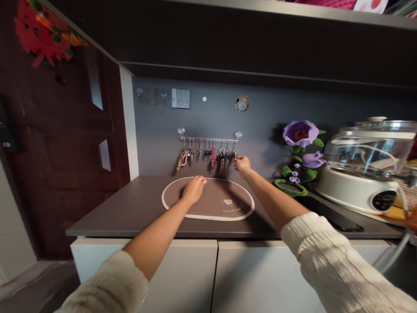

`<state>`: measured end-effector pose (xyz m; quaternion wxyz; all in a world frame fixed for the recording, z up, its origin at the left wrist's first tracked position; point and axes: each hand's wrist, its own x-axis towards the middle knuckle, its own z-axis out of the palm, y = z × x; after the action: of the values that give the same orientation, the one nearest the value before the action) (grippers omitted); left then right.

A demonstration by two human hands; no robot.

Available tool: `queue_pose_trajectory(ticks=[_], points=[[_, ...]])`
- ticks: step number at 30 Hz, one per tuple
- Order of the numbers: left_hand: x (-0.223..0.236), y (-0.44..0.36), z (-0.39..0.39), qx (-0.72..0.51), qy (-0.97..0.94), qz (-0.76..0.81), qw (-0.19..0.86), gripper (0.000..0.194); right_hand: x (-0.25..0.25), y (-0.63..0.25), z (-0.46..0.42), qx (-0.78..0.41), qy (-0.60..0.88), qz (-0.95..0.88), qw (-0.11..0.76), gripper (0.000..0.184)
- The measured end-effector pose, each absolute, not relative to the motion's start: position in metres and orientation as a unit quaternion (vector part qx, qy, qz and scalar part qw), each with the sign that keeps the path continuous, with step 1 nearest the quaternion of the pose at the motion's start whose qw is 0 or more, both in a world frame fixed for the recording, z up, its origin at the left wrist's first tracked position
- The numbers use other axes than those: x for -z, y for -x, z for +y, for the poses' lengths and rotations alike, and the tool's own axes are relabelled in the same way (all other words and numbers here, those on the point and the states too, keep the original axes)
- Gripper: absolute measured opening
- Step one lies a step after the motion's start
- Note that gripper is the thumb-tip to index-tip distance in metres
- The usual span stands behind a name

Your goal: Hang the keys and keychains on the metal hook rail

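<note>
A clear rail of hooks (208, 139) is fixed to the grey wall, with several bunches of keys (222, 161) hanging from it. At its right end my right hand (243, 166) is closed, its fingertips pinching a key (235, 153) that hangs from the last hook. My left hand (194, 189) hovers low over an oval brown mat (182, 208) with a pale border. Its fingers are curled together, and whatever they may hold is hidden. Among the hanging things are a pink loop (185, 158) and a red strap (213, 154).
On the right stand a purple knitted flower (301, 134), a black phone (339, 217) and a white appliance with a clear top (355, 184). A dark shelf (228, 39) overhangs the counter (130, 208). To the left is a brown door (65, 152).
</note>
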<state>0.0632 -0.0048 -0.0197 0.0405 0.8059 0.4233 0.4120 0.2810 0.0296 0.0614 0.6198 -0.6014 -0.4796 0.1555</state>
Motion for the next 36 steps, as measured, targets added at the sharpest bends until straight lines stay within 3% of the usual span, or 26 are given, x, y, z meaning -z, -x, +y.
queue_pose_trajectory(ticks=[4,9,13,22,36], points=[[0.014,-0.061,-0.014,-0.489,-0.748,0.437,0.104,0.024,-0.048,-0.259,-0.006,-0.218,0.604,-0.478,0.599,0.031],[-0.001,-0.056,-0.046,-0.524,-0.748,0.349,0.21,0.058,-0.037,-0.242,-0.052,-0.27,0.496,-0.563,0.603,0.076],[-0.008,-0.045,-0.071,-0.517,-0.753,0.293,0.283,0.082,-0.029,-0.235,-0.08,-0.272,0.43,-0.633,0.583,0.096],[0.012,-0.015,-0.086,-0.478,-0.763,0.257,0.351,0.104,0.003,-0.228,-0.117,-0.127,0.413,-0.791,0.433,0.09],[0.015,-0.011,-0.096,-0.469,-0.763,0.247,0.37,0.105,0.01,-0.228,-0.12,-0.152,0.414,-0.785,0.434,0.092]])
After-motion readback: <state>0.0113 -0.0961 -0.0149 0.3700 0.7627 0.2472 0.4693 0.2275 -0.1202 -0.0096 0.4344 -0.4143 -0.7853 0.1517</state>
